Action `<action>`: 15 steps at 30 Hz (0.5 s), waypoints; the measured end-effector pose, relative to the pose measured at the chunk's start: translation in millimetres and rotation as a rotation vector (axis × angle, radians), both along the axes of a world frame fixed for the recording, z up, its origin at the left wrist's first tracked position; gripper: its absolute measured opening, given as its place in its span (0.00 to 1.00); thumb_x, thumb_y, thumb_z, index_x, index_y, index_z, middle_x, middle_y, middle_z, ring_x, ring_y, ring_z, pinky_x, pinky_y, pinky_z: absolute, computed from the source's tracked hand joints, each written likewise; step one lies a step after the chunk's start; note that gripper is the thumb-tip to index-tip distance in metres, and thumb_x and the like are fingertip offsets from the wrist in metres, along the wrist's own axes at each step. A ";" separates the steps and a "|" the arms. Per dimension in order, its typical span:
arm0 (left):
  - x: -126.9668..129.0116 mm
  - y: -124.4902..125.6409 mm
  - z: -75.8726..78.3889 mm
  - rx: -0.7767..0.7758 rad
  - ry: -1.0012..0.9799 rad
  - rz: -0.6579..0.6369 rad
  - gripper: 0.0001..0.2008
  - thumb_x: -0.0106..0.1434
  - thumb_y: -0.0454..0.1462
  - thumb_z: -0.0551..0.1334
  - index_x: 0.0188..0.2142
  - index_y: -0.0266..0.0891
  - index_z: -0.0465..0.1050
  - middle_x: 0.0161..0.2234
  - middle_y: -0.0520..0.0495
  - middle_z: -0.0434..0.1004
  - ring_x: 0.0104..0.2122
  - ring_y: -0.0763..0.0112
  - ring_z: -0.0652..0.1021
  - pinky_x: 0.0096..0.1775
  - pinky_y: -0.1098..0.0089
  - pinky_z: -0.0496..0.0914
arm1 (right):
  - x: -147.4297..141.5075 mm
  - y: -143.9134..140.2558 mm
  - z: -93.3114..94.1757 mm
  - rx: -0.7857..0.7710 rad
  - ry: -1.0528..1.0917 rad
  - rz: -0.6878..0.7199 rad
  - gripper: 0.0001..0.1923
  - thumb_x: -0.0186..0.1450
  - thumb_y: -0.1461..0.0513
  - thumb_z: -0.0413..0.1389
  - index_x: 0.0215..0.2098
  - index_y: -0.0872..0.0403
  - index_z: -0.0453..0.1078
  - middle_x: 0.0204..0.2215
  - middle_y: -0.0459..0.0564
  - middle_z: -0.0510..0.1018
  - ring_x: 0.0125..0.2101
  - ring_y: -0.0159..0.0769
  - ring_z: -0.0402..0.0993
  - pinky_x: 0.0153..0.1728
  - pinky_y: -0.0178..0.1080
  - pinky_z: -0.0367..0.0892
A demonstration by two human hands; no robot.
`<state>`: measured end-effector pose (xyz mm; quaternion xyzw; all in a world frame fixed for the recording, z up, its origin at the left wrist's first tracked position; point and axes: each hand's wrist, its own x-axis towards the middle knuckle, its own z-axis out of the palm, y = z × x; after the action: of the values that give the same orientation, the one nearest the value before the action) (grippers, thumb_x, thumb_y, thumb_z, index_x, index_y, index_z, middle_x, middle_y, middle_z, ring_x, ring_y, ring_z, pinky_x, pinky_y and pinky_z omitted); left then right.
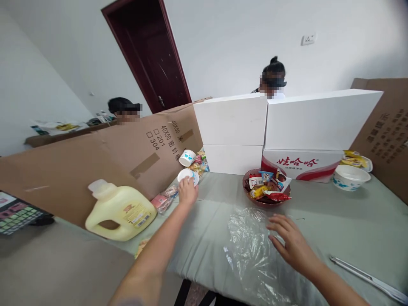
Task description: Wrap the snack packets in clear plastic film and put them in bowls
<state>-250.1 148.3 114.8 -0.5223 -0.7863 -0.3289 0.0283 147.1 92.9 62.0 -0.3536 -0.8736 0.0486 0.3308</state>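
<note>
My left hand (pixel 188 191) reaches across to a white paper bowl (pixel 184 173) beside the cardboard wall, its fingers closed over the near rim. Just behind stands a second paper bowl (pixel 187 157) with a blue pattern, next to some packaged snacks (pixel 199 163). My right hand (pixel 287 238) hovers at the edge of a crumpled clear plastic bag (pixel 248 250), fingers apart and holding nothing. Beyond the bag, a dark red bowl (pixel 267 203) contains several wrapped snacks (pixel 267 187).
A pale yellow jug (pixel 119 210) lies on its side at the left. White boxes (pixel 232 131) and cardboard (pixel 153 157) wall the table (pixel 318 216). At right are a large paper bowl (pixel 350 178) and metal tongs (pixel 366 276). Two people (pixel 273 76) are behind the walls.
</note>
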 end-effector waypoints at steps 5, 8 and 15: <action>-34.9 20.4 13.1 0.063 -0.172 0.105 0.02 0.56 0.31 0.60 0.28 0.37 0.67 0.48 0.35 0.68 0.56 0.44 0.62 0.56 0.43 0.54 | 16.2 -39.9 -20.6 -0.180 0.034 0.016 0.09 0.67 0.59 0.52 0.44 0.48 0.71 0.46 0.52 0.75 0.52 0.42 0.69 0.51 0.48 0.68; -11.7 9.5 9.7 0.160 -0.284 0.053 0.04 0.60 0.35 0.57 0.29 0.38 0.65 0.45 0.40 0.69 0.53 0.53 0.66 0.55 0.52 0.59 | 25.5 -46.8 -19.6 -0.264 0.125 -0.023 0.09 0.68 0.59 0.51 0.45 0.48 0.70 0.45 0.52 0.75 0.49 0.41 0.70 0.48 0.46 0.70; 144.2 -84.3 -37.2 0.184 -0.894 -0.576 0.20 0.61 0.53 0.59 0.40 0.37 0.68 0.37 0.46 0.75 0.38 0.65 0.75 0.43 0.66 0.70 | 0.4 -70.2 0.3 -0.245 0.487 -0.112 0.34 0.64 0.59 0.55 0.64 0.45 0.45 0.63 0.61 0.55 0.38 0.36 0.74 0.34 0.41 0.74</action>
<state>-105.9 64.1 77.6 -0.5213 -0.5145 -0.5811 -0.3546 147.5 22.6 62.3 -0.4166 -0.7350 0.2190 0.4881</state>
